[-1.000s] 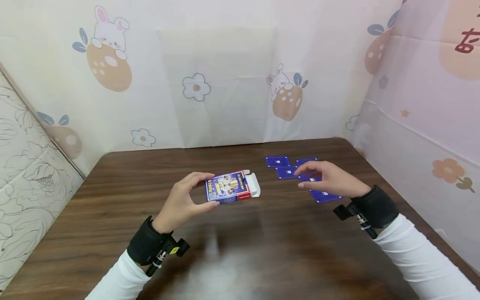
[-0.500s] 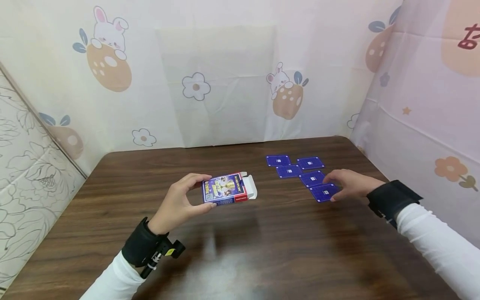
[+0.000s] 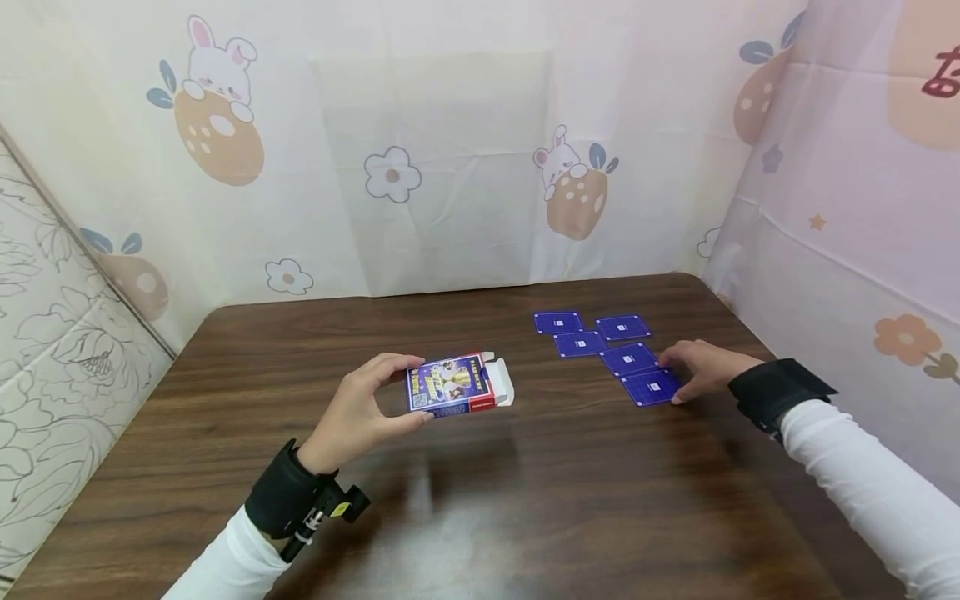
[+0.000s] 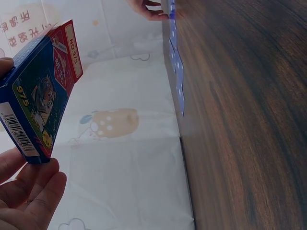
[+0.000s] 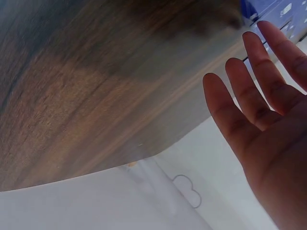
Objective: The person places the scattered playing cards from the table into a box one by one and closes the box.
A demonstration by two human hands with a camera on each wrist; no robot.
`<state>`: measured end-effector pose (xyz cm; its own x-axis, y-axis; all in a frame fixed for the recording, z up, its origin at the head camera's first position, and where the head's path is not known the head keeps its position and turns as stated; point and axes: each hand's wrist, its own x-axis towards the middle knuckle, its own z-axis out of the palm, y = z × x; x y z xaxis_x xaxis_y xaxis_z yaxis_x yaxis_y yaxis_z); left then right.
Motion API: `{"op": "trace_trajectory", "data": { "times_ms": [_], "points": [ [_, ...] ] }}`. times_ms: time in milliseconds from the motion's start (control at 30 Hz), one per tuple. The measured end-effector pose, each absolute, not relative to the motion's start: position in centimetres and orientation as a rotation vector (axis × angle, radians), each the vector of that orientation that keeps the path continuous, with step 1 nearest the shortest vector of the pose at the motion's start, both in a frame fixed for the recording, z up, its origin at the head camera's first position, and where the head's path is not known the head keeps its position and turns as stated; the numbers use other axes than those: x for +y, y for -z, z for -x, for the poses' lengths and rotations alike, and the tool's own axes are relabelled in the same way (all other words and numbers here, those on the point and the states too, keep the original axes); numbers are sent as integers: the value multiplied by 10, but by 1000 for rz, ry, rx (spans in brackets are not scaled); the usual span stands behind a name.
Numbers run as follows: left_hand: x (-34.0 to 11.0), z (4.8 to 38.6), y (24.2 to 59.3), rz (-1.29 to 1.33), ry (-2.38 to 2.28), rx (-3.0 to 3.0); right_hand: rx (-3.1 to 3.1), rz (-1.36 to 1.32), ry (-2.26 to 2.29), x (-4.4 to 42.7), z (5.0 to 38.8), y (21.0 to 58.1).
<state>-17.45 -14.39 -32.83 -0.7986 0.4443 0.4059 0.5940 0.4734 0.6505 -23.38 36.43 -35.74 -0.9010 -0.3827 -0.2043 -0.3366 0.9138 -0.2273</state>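
My left hand [image 3: 367, 412] grips a playing card box [image 3: 448, 385] above the table, thumb on the near side and fingers on the far side. Its white end flap [image 3: 501, 383] hangs open toward the right. In the left wrist view, the box [image 4: 43, 93] shows a tiger picture, a barcode and a red end. At right, my right hand [image 3: 708, 368] is at the right edge of the nearest blue card [image 3: 649, 387]; thumb and forefinger are spread. Nearly straight fingers [image 5: 261, 72] show in the right wrist view, beside blue cards [image 5: 280, 12]. Whether they touch the card is unclear.
Several more blue cards, such as the far-left card [image 3: 558, 322] and a middle card [image 3: 628, 359], lie face-down on the brown wooden table [image 3: 465, 517]. A printed cloth [image 3: 457, 208] hangs behind the table's back edge, with another cloth along the right side.
My right hand has moved right, from above the cards to the right edge of the nearest one, uncovering the others. The left hand and box have stayed nearly still.
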Motion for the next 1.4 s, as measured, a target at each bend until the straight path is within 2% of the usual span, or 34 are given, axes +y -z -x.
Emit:
{"op": "trace_trajectory", "data": {
  "times_ms": [1000, 1400],
  "points": [
    [-142, 173, 337, 905, 1213, -2577, 2826, 592, 414, 376, 240, 370],
    [-143, 172, 337, 883, 1239, -2574, 2861, 503, 438, 369, 236, 366]
  ]
}}
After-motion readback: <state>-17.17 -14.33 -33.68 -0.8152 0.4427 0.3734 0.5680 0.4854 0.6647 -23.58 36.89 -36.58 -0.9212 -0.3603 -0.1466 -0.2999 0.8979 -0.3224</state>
